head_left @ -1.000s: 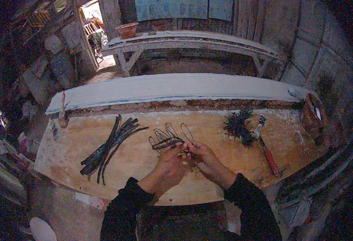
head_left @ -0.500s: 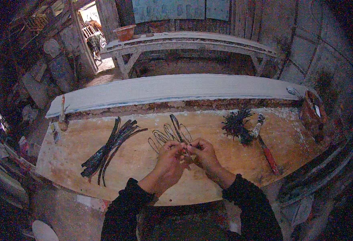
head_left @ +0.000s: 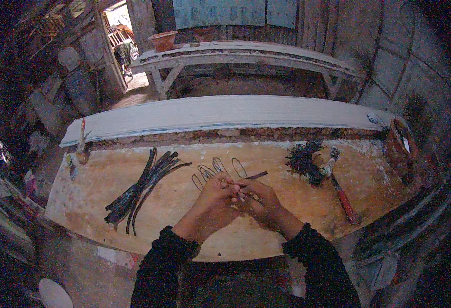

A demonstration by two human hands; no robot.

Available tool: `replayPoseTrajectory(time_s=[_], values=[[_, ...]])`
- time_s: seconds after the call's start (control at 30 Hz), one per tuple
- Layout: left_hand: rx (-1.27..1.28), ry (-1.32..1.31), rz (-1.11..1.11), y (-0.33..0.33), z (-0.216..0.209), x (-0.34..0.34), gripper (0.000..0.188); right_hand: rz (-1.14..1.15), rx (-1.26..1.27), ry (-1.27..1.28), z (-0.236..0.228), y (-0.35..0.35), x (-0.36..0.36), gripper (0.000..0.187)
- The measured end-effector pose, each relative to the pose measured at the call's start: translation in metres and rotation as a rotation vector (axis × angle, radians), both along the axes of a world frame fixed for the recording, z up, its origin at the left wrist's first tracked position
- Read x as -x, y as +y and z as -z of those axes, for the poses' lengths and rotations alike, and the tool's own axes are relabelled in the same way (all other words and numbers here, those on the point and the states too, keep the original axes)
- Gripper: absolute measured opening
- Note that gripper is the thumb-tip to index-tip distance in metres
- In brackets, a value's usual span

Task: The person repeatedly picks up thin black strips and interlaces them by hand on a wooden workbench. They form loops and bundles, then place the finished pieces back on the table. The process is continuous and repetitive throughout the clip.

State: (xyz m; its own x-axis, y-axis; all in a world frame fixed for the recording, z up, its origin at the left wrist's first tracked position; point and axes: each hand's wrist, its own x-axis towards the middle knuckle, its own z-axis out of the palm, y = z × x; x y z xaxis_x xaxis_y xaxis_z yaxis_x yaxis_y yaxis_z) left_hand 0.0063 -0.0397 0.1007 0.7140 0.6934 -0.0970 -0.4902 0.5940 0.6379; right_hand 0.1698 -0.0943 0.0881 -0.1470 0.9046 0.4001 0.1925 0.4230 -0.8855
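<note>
My left hand (head_left: pixel 211 208) and my right hand (head_left: pixel 264 203) meet over the middle of the wooden board (head_left: pixel 174 231), fingers pinched together. From between them a narrow dark strip (head_left: pixel 258 175) sticks out to the right; its other end is hidden in my fingers. Just beyond my fingertips, several thin dark oval loops (head_left: pixel 218 164) show on the board; I cannot tell whether they are drawn or lying there. A bundle of long black strips (head_left: pixel 146 187) lies to the left. On the right sits a tangled clump of short black pieces (head_left: pixel 307 161).
Beside the clump lies a red-handled tool (head_left: pixel 342 199) with a whitened head. A brown container (head_left: pixel 399 141) stands at the right end. A thick white slab (head_left: pixel 225 112) runs along the board's far side. Behind is a long bench (head_left: pixel 256 54) carrying an orange-brown basin (head_left: pixel 163 41).
The dark strip, which pointed away from me above my hands, now slants to the right. My fingers have closed in and turned around it. The view has shifted slightly.
</note>
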Motion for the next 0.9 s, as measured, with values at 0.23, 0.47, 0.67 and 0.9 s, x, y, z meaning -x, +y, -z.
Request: replayPoseTrajectory(time_s=[0.23, 0.47, 0.67, 0.9], values=[[-0.002, 0.041, -0.001, 0.004, 0.004, -0.003, 0.021, 0.08, -0.062, -0.222, 0.01, 0.004, -0.01, 0.019], [-0.471, 0.467, -0.292, 0.01, 0.017, -0.005, 0.018, 0.214, -0.213, -0.273, 0.009, 0.002, 0.002, 0.014], [-0.781, 0.601, -0.439, 0.009, 0.041, -0.011, 0.018, 0.259, 0.045, 0.027, 0.03, 0.013, 0.002, 0.01], [-1.283, 0.556, -0.492, 0.011, 0.037, -0.001, 0.026, 0.127, 0.425, 0.458, 0.014, 0.015, 0.0, 0.009]])
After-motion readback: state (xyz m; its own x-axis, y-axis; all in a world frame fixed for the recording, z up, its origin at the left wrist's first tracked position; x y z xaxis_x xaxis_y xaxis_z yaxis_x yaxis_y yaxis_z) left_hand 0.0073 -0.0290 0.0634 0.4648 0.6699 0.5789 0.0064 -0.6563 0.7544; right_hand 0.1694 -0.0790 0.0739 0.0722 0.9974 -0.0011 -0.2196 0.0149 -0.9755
